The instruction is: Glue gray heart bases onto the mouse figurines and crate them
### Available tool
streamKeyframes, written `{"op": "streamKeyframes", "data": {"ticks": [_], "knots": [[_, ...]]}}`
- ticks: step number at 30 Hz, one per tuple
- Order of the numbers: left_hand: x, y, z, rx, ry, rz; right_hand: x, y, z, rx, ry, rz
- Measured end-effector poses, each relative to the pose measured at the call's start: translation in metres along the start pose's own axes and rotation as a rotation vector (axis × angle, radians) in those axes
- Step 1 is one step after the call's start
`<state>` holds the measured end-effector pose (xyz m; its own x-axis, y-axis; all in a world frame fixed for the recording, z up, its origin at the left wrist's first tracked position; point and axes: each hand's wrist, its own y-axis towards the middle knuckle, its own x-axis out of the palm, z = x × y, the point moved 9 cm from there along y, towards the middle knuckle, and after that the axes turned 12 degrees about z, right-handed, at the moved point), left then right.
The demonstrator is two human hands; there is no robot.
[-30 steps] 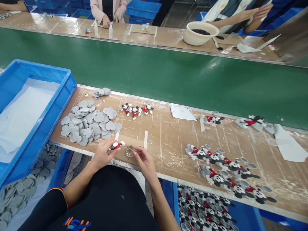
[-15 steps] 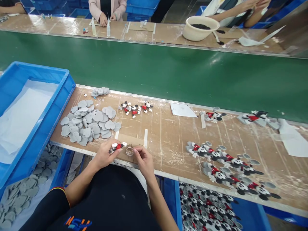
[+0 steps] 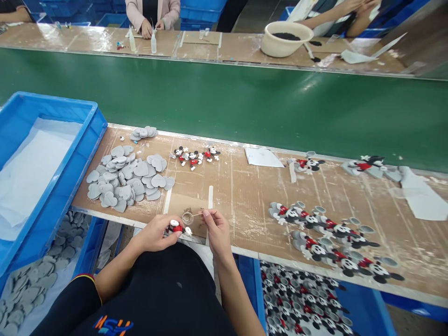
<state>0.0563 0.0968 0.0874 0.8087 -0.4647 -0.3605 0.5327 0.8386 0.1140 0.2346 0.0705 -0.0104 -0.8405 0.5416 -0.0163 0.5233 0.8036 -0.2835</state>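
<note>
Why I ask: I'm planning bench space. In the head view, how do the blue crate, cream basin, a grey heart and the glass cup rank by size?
Largest to smallest:
1. Blue crate
2. Cream basin, though it sits farther off
3. Grey heart and glass cup look alike, so unranked

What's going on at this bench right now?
A person at a cardboard-topped workbench grips a small red-and-black Mickey Mouse figure in the left hand. The right hand pinches a thin stick, its tip at a small clear glass dish. Grey heart-shaped pieces lie to the left, and Mickey figures with grey backing to the right. Across a green conveyor belt, a co-worker sits working.
</note>
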Motion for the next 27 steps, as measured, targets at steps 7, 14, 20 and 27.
{"op": "streamKeyframes", "data": {"ticks": [7, 14, 20, 27], "knots": [[0.023, 0.002, 0.003, 0.061, -0.030, -0.127, -0.004, -0.017, -0.068, -0.155, 0.001, 0.008], [0.033, 0.006, 0.007, 0.135, 0.009, -0.166, 0.002, -0.051, -0.120, -0.433, -0.067, -0.082], [0.034, 0.014, 0.019, 0.217, 0.027, -0.132, 0.001, -0.063, -0.130, -0.546, -0.109, -0.106], [0.036, 0.014, 0.024, 0.226, 0.019, -0.134, 0.000, -0.069, -0.136, -0.631, -0.184, -0.087]]}}
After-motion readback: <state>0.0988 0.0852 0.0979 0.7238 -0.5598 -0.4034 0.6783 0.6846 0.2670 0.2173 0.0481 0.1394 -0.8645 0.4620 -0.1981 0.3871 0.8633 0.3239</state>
